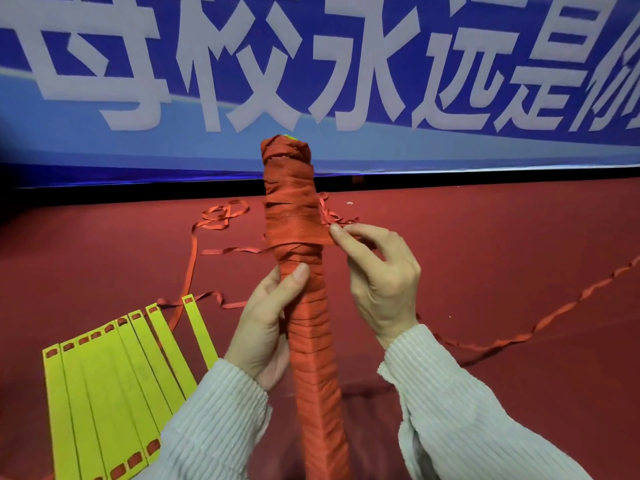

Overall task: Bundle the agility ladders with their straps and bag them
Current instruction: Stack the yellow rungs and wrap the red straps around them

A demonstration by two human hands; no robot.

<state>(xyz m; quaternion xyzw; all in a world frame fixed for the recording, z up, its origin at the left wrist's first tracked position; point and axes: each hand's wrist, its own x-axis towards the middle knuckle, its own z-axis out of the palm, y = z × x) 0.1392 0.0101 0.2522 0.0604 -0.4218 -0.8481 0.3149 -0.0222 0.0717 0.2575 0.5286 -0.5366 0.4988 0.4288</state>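
Closest to me I see two pale ribbed sleeves (450,393) coming up from the bottom edge. My left hand (266,327) is wrapped around the middle of the strap-wound bundle (294,237), thumb pressed flat on its front, fingers curled behind it. The bundle stands nearly upright between the hands, bound in red strap from bottom to top, with a speck of yellow-green showing at its cap. My right hand (377,275) is just beside it, thumb and forefinger pinching the free strap end (322,233) where it leaves the wraps; the other fingers are loosely curled.

To the lower left, a second ladder (114,372) lies flat on the red floor (502,237), its yellow rungs fanned side by side, not bundled. Loose red strap (221,216) trails in loops beyond the rungs, and another length runs off to the right. Farthest off hangs a blue banner (346,64) with large white characters.
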